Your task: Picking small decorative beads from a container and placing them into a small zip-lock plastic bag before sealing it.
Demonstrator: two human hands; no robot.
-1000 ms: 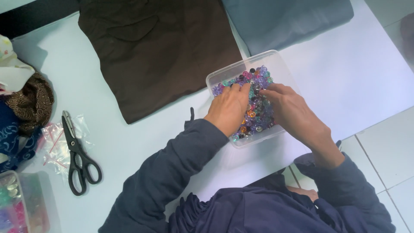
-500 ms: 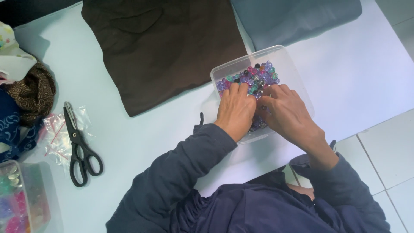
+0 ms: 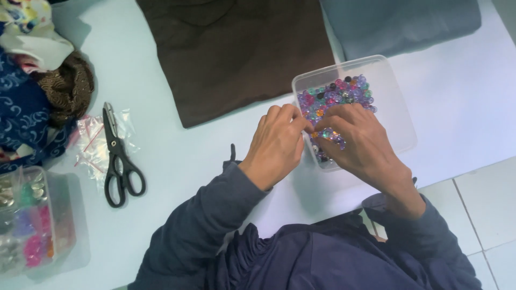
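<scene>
We see a brown fabric square [image 3: 236,53] lying flat and bare on the pale table [image 3: 177,156], no beads on it yet. At its right corner, a clear plastic tub [image 3: 395,107] holds glossy, rounded beads [image 3: 336,96]. Our left hand [image 3: 277,145] and right hand [image 3: 357,145] meet over it, fingertips narrowly pinched on one small bead.

light: bright, even, cool daylight tint | shadows: soft, short, beneath hands [image 3: 317,142] and scissors [image 3: 119,158] on the tabletop [image 3: 177,156] | glare: faint on clear bead box [image 3: 392,102] | focus: mostly sharp, slight softness at frame edges
</scene>
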